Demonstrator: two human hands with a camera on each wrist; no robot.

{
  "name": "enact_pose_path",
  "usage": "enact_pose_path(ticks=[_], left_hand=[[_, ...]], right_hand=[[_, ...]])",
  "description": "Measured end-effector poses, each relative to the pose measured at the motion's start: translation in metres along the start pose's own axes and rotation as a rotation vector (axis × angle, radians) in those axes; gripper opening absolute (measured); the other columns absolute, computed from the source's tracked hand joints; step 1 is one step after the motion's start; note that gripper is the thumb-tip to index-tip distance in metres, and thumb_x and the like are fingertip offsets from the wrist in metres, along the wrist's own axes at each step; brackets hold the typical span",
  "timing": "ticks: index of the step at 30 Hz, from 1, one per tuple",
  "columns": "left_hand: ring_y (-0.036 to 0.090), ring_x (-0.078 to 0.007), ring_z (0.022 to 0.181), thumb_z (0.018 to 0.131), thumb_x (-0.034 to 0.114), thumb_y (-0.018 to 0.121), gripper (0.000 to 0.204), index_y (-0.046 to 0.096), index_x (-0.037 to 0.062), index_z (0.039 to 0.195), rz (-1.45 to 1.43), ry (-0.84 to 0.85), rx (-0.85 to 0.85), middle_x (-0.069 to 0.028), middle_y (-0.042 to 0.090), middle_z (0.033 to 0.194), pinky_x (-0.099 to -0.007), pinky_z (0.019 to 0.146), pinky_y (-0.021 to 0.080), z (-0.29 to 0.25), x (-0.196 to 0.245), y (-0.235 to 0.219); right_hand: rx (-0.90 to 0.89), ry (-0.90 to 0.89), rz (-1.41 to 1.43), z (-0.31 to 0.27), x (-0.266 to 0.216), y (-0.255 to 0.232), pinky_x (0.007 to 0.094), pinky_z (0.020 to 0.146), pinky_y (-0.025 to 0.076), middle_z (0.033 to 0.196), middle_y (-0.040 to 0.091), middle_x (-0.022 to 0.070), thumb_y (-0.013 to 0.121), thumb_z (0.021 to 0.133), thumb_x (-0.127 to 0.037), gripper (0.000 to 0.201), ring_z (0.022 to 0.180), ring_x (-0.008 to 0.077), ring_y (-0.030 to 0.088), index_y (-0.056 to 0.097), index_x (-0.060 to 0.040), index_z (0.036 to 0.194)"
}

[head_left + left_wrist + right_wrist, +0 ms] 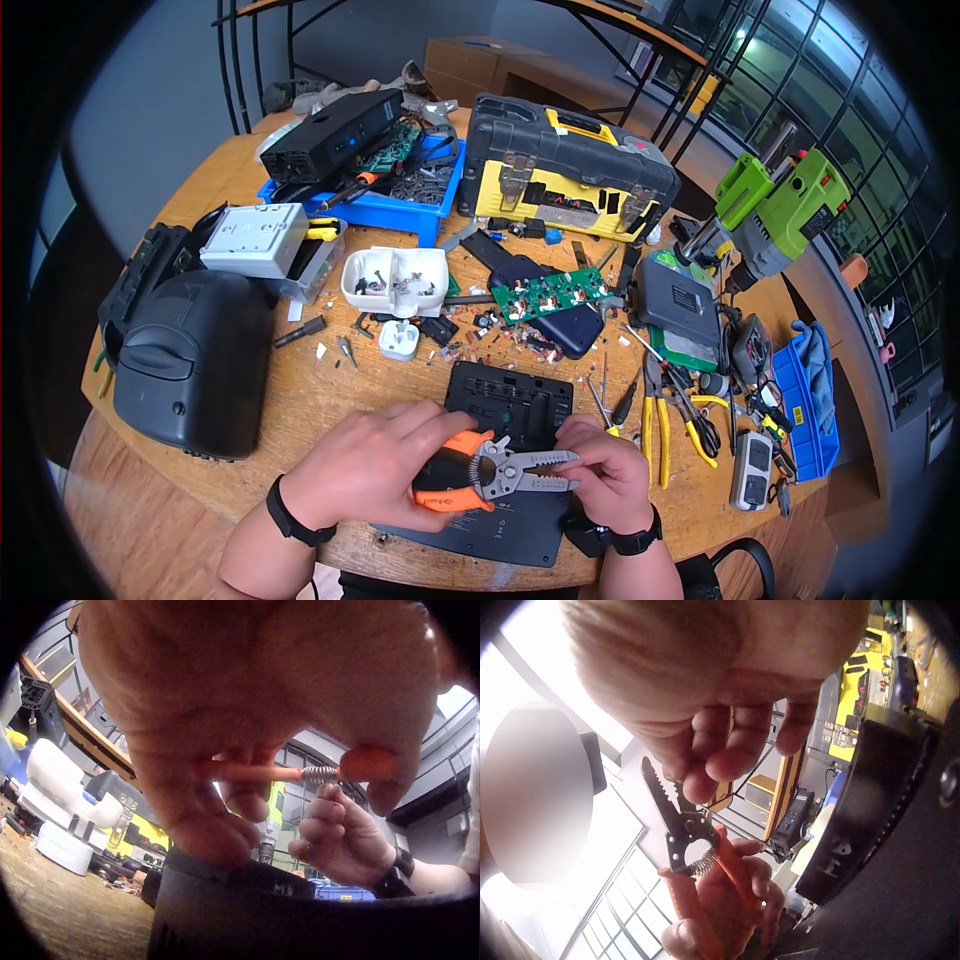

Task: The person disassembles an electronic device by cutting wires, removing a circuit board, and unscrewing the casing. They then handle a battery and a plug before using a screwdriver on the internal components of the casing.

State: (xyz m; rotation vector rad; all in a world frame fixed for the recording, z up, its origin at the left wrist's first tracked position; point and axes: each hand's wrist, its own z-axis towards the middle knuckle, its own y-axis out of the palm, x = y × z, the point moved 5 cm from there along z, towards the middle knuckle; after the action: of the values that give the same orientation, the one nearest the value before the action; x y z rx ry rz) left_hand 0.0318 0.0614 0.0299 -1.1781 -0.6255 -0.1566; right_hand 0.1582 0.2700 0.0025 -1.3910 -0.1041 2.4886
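Orange-handled wire strippers (505, 473) are held in the left hand (370, 462), its fingers and thumb curled round the two handles, with the jaws parted and pointing right. The right hand (608, 478) has thumb and fingers closed together at the jaw tips; whether they pinch something small there cannot be made out. Below both hands lies a black device casing (510, 405) with a flat dark panel (490, 535) towards the person. In the right wrist view the strippers (681, 825) show their toothed jaws beside the right fingertips (701, 787).
A black-and-yellow toolbox (570, 170), a blue tray (400, 212) and a white divided container (395, 280) stand behind. A black case (190, 360) is at left. Yellow-handled pliers (655, 440), a green drill (790, 215) and a blue bin (808, 410) are at right. Small debris covers the middle.
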Motion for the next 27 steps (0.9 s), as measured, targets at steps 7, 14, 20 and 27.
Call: enact_pose_path(ticks=[7, 14, 20, 27], left_hand=[[0.070, -0.0338, 0.090, 0.061, 0.039, 0.087, 0.075, 0.064, 0.0097, 0.127, 0.021, 0.016, -0.027, -0.0111, 0.065, 0.101, -0.0419, 0.075, 0.058, 0.0007, 0.0021, 0.0010], [0.070, -0.0340, 0.090, 0.061, 0.040, 0.088, 0.077, 0.064, 0.0094, 0.128, 0.023, 0.003, -0.026, -0.0111, 0.064, 0.101, -0.0420, 0.075, 0.058, 0.0004, 0.0018, 0.0020], [0.069, -0.0339, 0.090, 0.061, 0.040, 0.088, 0.078, 0.063, 0.0094, 0.129, 0.024, 0.024, -0.023, -0.0111, 0.064, 0.101, -0.0418, 0.075, 0.057, 0.0003, 0.0013, 0.0035], [0.069, -0.0336, 0.089, 0.062, 0.040, 0.087, 0.076, 0.063, 0.0092, 0.128, 0.029, 0.031, -0.032, -0.0111, 0.064, 0.098, -0.0420, 0.074, 0.058, 0.0002, 0.0012, 0.0032]], right_hand=[[-0.031, 0.007, -0.034, 0.0047, -0.0034, 0.0008, 0.0442, 0.089, 0.050, 0.089, 0.074, 0.0099, 0.079, 0.088, -0.001, 0.010, 0.080, 0.0258, 0.069, 0.073, -0.0016, 0.096], [-0.043, -0.003, -0.055, 0.0052, -0.0034, 0.0026, 0.0425, 0.088, 0.050, 0.084, 0.071, 0.0095, 0.079, 0.085, 0.001, 0.012, 0.077, 0.0255, 0.067, 0.072, -0.0012, 0.094], [-0.065, 0.022, -0.093, 0.0076, -0.0055, 0.0041, 0.0426, 0.088, 0.050, 0.082, 0.069, 0.0094, 0.079, 0.084, 0.000, 0.012, 0.073, 0.0261, 0.064, 0.071, -0.0002, 0.093], [-0.085, 0.026, -0.113, 0.0080, -0.0057, 0.0053, 0.0423, 0.090, 0.050, 0.083, 0.070, 0.0098, 0.078, 0.087, -0.001, 0.011, 0.072, 0.0256, 0.064, 0.071, -0.0002, 0.095]])
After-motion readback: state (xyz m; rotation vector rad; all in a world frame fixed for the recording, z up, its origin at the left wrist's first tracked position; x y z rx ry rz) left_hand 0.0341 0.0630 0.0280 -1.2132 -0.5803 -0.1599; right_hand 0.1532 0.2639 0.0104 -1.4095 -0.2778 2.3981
